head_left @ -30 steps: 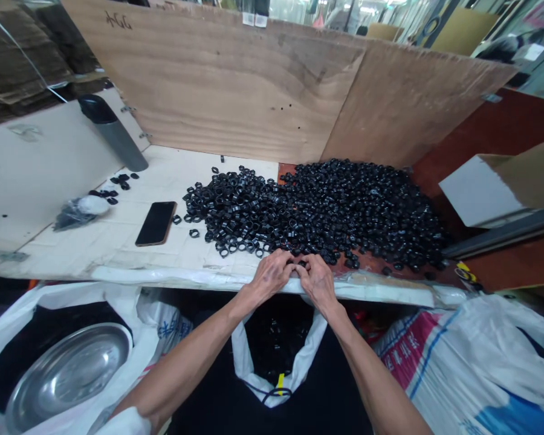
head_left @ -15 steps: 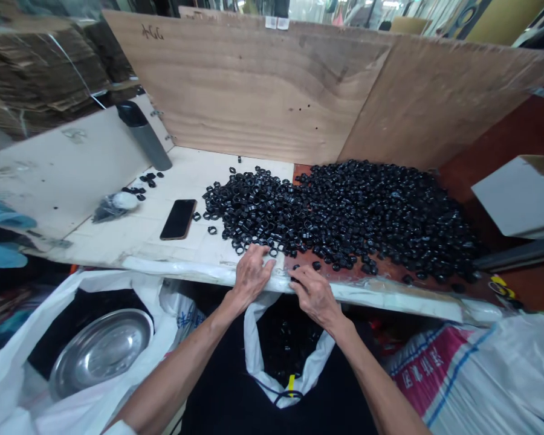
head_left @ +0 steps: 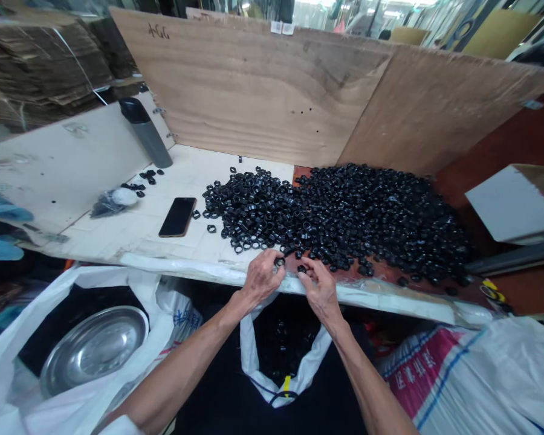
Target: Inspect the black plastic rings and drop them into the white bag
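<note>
Left hand: your left hand (head_left: 263, 278) is closed at the fingertips round a ring (head_left: 279, 262), just off the heap's near edge.
Right hand: your right hand (head_left: 320, 290) pinches a second ring (head_left: 301, 269) near the same edge — the two rings are apart.
Heap: the black heap (head_left: 344, 217) of loose rings covers much of the bench (head_left: 131, 241); strays (head_left: 211, 229) lie off its left edge.
Done: dark pieces (head_left: 281, 341) fill the view inside the bag (head_left: 248, 350); their count, and whether you handled them, cannot be told.
Left: in my judgement, plenty — the heap far outnumbers the two rings in your fingers.
Bag: white-rimmed, mouth up, below the heap's near edge and between your forearms.
Sack: the lined sack (head_left: 31, 320), lower left of the heap, holds a tilted metal bowl (head_left: 97, 344).
Printed sack: the printed sack (head_left: 494, 374) stands lower right of the heap; contents not verified.
Carton: the carton (head_left: 512, 205) sits right of the heap; its inside is hidden from view.
</note>
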Motion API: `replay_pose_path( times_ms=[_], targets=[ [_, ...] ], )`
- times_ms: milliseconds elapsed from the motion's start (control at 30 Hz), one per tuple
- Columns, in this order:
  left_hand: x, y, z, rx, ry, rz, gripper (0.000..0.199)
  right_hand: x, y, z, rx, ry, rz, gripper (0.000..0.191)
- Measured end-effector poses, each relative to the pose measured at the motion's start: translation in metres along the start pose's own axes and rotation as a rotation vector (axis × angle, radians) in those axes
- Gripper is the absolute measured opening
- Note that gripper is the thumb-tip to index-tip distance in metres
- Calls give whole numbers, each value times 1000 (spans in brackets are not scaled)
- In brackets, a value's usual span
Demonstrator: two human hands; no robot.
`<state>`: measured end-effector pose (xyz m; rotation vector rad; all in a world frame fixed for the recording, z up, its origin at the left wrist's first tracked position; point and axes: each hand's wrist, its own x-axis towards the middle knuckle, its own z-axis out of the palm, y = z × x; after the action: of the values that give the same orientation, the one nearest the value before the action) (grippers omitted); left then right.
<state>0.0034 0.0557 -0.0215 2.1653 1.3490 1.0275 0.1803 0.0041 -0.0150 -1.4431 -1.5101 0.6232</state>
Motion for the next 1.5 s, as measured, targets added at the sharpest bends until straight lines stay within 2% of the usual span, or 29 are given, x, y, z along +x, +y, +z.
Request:
replay_pose_path(
  times_ms=[67,167,267,467,567,700,767,900,1100,1233,1367,1500],
  targets=[
    [-5,5,-3,-186,-57,-16,25,-2,-6,2,84,5,22,24],
    [-11,15,-11,-409,-124,-41,26,-3,-19,2,124,-15,-50,16],
    [-16,24,-19,-527,-134,-111,27,-5,-30,-2,99,-38,-108,19],
    [-25,29,-25,-857,-176,-276,31,-13,-41,-6,134,-17,-82,15],
    [-31,30,-27,-938,-156,-280,29,-15,-47,-9,126,-32,-90,12],
    [-36,30,-28,-905,-69,-142,22,-18,-57,-13,113,-48,-77,14],
    [-38,30,-29,-905,-52,-117,21,-21,-59,-13,118,-47,-63,13],
    [-41,31,-29,-951,-78,-152,28,-27,-57,-8,102,-25,-13,12],
    [-45,30,-29,-859,-58,-75,21,-35,-51,-2,1,-30,16,11],
    [-46,29,-27,-796,-69,-12,21,-39,-48,0,37,-26,39,14],
    [-45,31,-27,-801,-82,-9,20,-43,-47,-2,84,-12,5,24],
    [-44,34,-28,-713,-76,64,20,-46,-48,-7,-3,-35,41,16]
  ],
)
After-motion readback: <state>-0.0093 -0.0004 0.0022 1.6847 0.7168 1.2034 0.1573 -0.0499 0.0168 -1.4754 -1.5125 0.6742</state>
